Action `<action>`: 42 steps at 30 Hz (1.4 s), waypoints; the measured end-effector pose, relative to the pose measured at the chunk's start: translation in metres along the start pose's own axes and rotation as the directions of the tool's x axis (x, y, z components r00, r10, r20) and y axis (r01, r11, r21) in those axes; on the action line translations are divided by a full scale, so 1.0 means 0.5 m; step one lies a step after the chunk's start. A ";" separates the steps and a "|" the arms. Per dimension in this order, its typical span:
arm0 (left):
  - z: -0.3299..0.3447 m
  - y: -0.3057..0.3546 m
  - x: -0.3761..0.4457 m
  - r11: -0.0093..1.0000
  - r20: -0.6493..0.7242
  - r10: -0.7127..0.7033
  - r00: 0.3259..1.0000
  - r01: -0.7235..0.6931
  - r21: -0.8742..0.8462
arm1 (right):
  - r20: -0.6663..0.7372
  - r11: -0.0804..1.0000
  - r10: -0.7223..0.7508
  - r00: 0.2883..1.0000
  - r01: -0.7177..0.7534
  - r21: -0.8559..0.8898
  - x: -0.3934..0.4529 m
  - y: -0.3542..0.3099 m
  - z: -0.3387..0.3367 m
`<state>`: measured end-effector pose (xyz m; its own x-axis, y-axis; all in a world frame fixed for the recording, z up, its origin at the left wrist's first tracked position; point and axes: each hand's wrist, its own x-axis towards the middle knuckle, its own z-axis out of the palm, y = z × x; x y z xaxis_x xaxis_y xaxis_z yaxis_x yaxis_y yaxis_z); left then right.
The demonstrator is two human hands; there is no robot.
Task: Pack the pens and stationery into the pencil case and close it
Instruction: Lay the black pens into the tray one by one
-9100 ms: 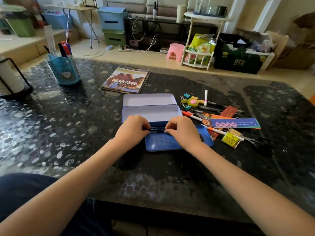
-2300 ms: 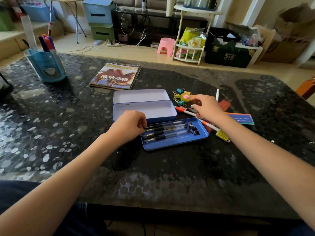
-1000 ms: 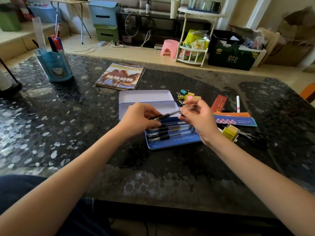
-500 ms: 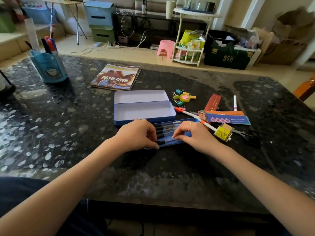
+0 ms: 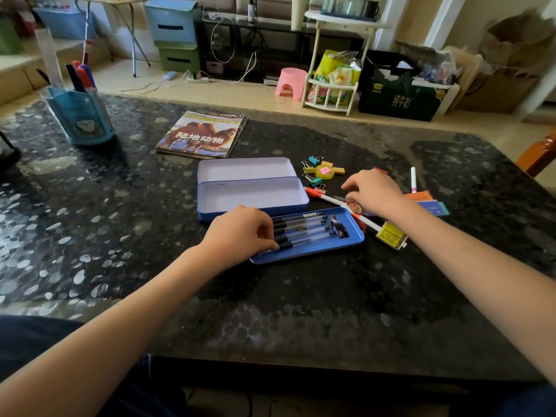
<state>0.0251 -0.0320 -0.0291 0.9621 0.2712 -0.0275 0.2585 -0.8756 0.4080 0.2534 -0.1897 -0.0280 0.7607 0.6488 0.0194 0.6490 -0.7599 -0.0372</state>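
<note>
Blue metal, the pencil case tray (image 5: 319, 246) lies near the table's middle, its long axis running left to right, slightly skewed, with five pens (image 5: 301, 231) laid lengthwise, tips rightward. Behind it sits the open tin (image 5: 252, 194). Packing is midway, I judge: the left hand (image 5: 240, 236) rests curled fingertips on the pen caps, while the right hand (image 5: 373, 194) reaches into the loose stationery (image 5: 391, 233), fingers bent; whether it grips anything I cannot tell. Next comes picking another pen.
</note>
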 end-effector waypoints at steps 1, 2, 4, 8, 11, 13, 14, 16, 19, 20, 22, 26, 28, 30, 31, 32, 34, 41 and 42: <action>-0.001 -0.001 0.001 1.000 -0.006 -0.004 1.000 0.004 -0.004 | 0.057 0.998 0.021 0.998 -0.018 -0.053 0.004 0.001 -0.001; -0.001 -0.002 0.002 1.000 -0.010 -0.006 1.000 0.006 -0.008 | 0.088 0.997 0.032 0.996 -0.025 -0.078 0.007 0.000 0.000; 0.000 -0.002 0.004 1.000 -0.014 -0.003 1.000 0.003 -0.005 | 0.087 0.996 0.034 0.996 -0.026 -0.087 0.009 -0.005 0.004; 0.003 -0.002 0.005 1.000 -0.027 0.000 1.000 0.000 -0.004 | 0.066 0.992 -0.016 0.998 0.024 -0.124 0.003 -0.013 0.001; 0.003 -0.003 0.005 0.999 -0.071 -0.001 0.997 -0.002 -0.034 | -0.060 0.994 -0.087 0.994 0.090 0.058 -0.010 -0.016 -0.006; 0.002 -0.005 0.006 0.995 -0.112 -0.014 0.994 0.002 -0.102 | -0.168 0.941 -0.151 0.974 0.193 0.276 -0.022 -0.030 -0.014; 0.002 -0.006 0.007 0.989 -0.129 -0.024 0.991 0.005 -0.148 | -0.221 0.901 -0.183 0.958 0.254 0.353 -0.029 -0.041 -0.019; 0.001 -0.007 0.011 0.970 -0.149 -0.046 0.988 0.009 -0.242 | -0.334 0.831 -0.236 0.912 0.368 0.417 -0.045 -0.067 -0.029; -0.001 -0.005 0.013 0.935 -0.164 -0.070 0.984 0.007 -0.354 | -0.469 0.708 -0.197 0.861 0.456 0.540 -0.066 -0.104 -0.039; -0.001 -0.004 0.014 0.924 -0.168 -0.077 0.983 0.007 -0.382 | -0.485 0.641 -0.147 0.862 0.457 0.617 -0.072 -0.116 -0.041; -0.001 -0.004 0.014 0.905 -0.176 -0.086 0.981 0.003 -0.425 | -0.476 0.478 -0.037 0.879 0.433 0.764 -0.084 -0.136 -0.045; -0.001 -0.005 0.017 0.881 -0.144 -0.104 0.984 0.024 -0.472 | -0.368 0.159 0.122 0.922 0.348 0.924 -0.108 -0.161 -0.049; -0.001 -0.002 0.019 0.856 -0.117 -0.117 0.986 0.040 -0.515 | -0.252 -0.002 0.170 0.953 0.256 0.967 -0.118 -0.170 -0.048; -0.005 0.003 0.016 0.806 -0.105 -0.126 0.987 0.040 -0.591 | -0.145 -0.135 0.185 0.972 0.171 0.976 -0.123 -0.172 -0.044; -0.007 0.005 0.013 0.790 -0.105 -0.128 0.986 0.037 -0.612 | -0.110 -0.164 0.182 0.977 0.140 0.976 -0.125 -0.167 -0.040; -0.011 0.006 0.011 0.795 -0.112 -0.124 0.986 0.031 -0.606 | -0.080 -0.175 0.178 0.981 0.111 0.978 -0.126 -0.158 -0.035; -0.021 0.004 0.007 0.834 -0.100 -0.088 0.991 0.018 -0.551 | -0.037 -0.155 0.150 0.988 0.060 0.986 -0.131 -0.129 -0.023; -0.042 -0.012 -0.002 0.978 0.106 0.050 0.993 -0.026 -0.208 | -0.024 0.584 -0.118 0.993 0.089 0.807 -0.172 -0.053 0.019; -0.040 -0.013 -0.003 0.984 0.142 0.059 0.988 -0.034 -0.177 | -0.023 0.634 -0.146 0.989 0.111 0.765 -0.176 -0.052 0.024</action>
<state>0.0202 -0.0190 -0.0136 0.9783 0.1592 -0.1323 0.2064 -0.7998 0.5637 0.1695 -0.2263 -0.0408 0.6580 0.7515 0.0477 0.4890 -0.3782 -0.7861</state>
